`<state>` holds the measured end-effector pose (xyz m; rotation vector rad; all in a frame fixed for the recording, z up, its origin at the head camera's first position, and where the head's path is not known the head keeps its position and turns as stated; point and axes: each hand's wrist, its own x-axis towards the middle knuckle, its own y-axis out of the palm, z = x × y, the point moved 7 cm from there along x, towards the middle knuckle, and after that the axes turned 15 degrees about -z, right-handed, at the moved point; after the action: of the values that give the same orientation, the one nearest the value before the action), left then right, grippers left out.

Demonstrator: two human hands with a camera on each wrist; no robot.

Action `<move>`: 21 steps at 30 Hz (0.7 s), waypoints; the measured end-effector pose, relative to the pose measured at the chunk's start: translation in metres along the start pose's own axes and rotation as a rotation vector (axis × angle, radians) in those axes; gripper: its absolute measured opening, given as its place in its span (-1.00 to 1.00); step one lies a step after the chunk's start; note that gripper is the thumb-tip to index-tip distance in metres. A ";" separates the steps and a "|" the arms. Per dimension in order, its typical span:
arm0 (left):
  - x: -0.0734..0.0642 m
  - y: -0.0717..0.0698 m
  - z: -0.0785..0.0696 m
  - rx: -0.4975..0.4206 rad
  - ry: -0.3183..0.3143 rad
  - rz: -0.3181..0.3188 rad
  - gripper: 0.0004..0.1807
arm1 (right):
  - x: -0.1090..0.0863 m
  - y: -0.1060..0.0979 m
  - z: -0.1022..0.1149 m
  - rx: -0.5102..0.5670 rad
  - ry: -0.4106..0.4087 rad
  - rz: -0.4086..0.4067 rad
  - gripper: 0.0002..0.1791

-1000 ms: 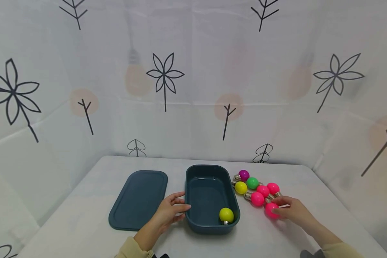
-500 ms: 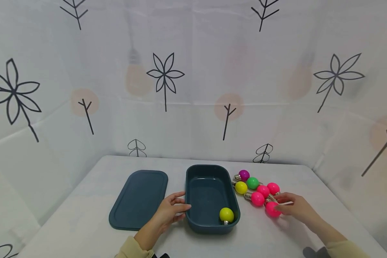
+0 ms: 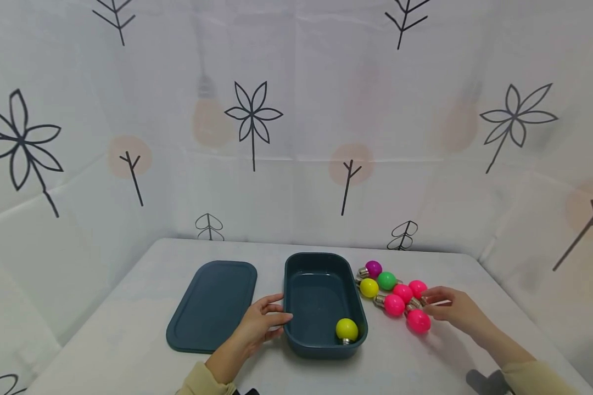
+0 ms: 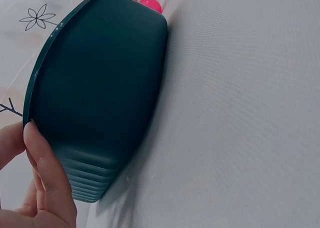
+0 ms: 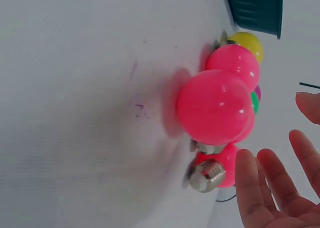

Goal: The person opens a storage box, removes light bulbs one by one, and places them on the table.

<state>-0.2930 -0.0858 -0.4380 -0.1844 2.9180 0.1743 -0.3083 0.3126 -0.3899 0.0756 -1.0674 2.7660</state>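
Note:
A dark teal rectangular container (image 3: 316, 353) stands mid-table with one yellow light bulb (image 3: 347, 329) inside. My left hand (image 3: 259, 323) holds its left rim, thumb over the edge and fingers against the outer wall. In the left wrist view the fingertips meet the container (image 4: 100, 72) near its rim. Right of it lie pink bulbs (image 3: 418, 321), a green bulb (image 3: 387, 281), a purple bulb (image 3: 373, 269) and another yellow bulb (image 3: 369, 288). Beside the pink bulbs my right hand (image 3: 457, 312) hovers with parted fingers, holding nothing; the right wrist view shows these fingers apart from the nearest pink bulb (image 5: 215, 107).
A flat teal lid (image 3: 214, 307) lies on the white table (image 3: 143, 329) left of the container. Behind hangs a pale backdrop (image 3: 296, 192) with drawn flowers. The bulbs lie close together, some touching.
My right hand has drawn back from the nearest pink bulb, up and to the right, and its fingers no longer touch it. The left hand and container have stayed put.

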 end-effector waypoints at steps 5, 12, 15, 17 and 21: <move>0.000 0.000 0.000 -0.006 -0.003 0.005 -0.29 | 0.001 0.000 0.011 0.003 -0.024 -0.008 -0.45; 0.000 0.000 0.000 -0.013 -0.002 0.006 -0.26 | 0.000 0.003 0.028 -0.019 -0.046 -0.002 -0.41; 0.000 0.000 0.000 -0.014 -0.004 0.007 -0.26 | 0.001 0.005 0.035 -0.024 -0.038 -0.001 -0.40; 0.000 0.000 0.000 -0.013 -0.005 0.006 -0.26 | 0.001 0.007 0.039 -0.018 -0.036 0.005 -0.41; 0.000 -0.001 0.000 -0.005 -0.006 -0.001 -0.26 | 0.001 0.012 0.048 -0.019 -0.041 0.013 -0.44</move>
<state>-0.2930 -0.0865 -0.4385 -0.1850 2.9114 0.1814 -0.3126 0.2714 -0.3622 0.1241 -1.1073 2.7775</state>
